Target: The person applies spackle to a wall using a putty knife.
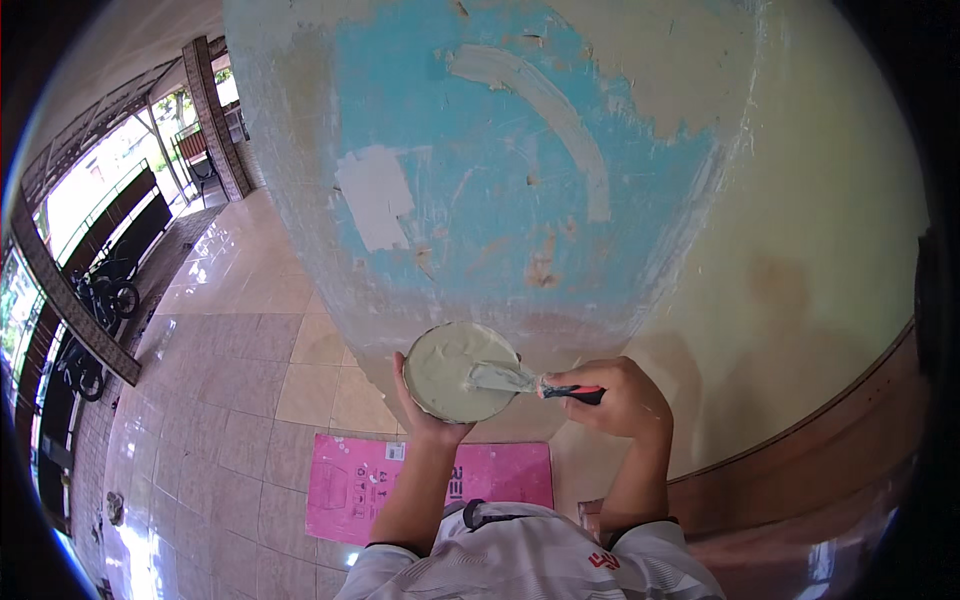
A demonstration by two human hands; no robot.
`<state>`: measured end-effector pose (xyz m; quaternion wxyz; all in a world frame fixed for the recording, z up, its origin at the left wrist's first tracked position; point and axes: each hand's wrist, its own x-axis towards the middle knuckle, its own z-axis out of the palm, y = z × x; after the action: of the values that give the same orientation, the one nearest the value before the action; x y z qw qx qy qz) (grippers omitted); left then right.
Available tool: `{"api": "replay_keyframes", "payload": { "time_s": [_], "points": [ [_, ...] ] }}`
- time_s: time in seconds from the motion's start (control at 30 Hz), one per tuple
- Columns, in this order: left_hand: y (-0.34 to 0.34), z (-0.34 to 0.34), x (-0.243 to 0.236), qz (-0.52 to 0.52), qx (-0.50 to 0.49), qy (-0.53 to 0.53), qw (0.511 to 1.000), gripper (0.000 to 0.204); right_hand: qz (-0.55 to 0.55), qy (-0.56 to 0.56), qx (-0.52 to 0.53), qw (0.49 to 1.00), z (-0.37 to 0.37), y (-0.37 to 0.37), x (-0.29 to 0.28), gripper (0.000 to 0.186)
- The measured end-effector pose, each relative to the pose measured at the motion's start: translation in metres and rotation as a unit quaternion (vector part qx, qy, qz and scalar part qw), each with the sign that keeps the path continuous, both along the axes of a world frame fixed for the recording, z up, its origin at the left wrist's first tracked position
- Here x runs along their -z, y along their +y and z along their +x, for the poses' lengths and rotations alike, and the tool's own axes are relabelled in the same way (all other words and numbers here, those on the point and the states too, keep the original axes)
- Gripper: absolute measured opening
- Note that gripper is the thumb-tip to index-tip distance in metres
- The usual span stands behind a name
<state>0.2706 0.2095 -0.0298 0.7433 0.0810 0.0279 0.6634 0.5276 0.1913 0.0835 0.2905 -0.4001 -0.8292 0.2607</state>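
Note:
My left hand (425,415) grips a round container (450,350) of pale grey-green paste from below and the left side. My right hand (625,400) holds a putty knife (590,393) by its black and red handle, with the paste-smeared blade dipped into the paste. Beyond both hands stands a wall (510,180) with scraped turquoise paint, a white patch at the left and a curved grey stroke higher up.
Below me lies a pink cardboard sheet (340,490) on the tiled floor (235,370). A reddish-brown surface (780,470) borders the cream wall (820,200) at right. At left stand pillars (214,120), motorbikes (120,298) and a dark gate (145,205).

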Motion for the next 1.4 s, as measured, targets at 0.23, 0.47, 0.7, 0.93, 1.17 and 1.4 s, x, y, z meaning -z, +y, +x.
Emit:
{"api": "replay_keyframes", "payload": {
  "time_s": [0.23, 0.47, 0.7, 0.93, 1.17, 1.4],
  "points": [
    [0.0, 0.003, -0.016, 0.01, 0.023, -0.055, 0.998, 0.083, -0.038, 0.138, -0.084, 0.986, 0.019, 0.021, 0.017, 0.036],
    [0.012, 0.009, -0.045, 0.037, 0.043, -0.021, 0.998, 0.085, -0.308, 0.2, -0.088, 0.926, 0.022, 0.031, -0.002, 0.039],
    [0.036, 0.003, -0.078, 0.117, 0.109, -0.137, 0.977, 0.083, 0.13, 0.102, -0.056, 0.985, 0.0, 0.035, -0.038, 0.041],
    [0.067, -0.014, -0.136, 0.112, 0.028, 0.028, 0.993, 0.084, 0.373, -0.01, 0.04, 0.927, -0.037, 0.052, -0.088, 0.055],
    [0.08, -0.039, -0.178, 0.17, 0.029, 0.017, 0.985, 0.081, 0.406, 0.114, 0.101, 0.901, -0.072, 0.104, -0.122, 0.053],
    [0.088, -0.051, -0.172, 0.146, 0.032, 0.026, 0.988, 0.081, 0.512, 0.136, 0.222, 0.819, -0.069, 0.189, -0.141, 0.059]
  ]
}}
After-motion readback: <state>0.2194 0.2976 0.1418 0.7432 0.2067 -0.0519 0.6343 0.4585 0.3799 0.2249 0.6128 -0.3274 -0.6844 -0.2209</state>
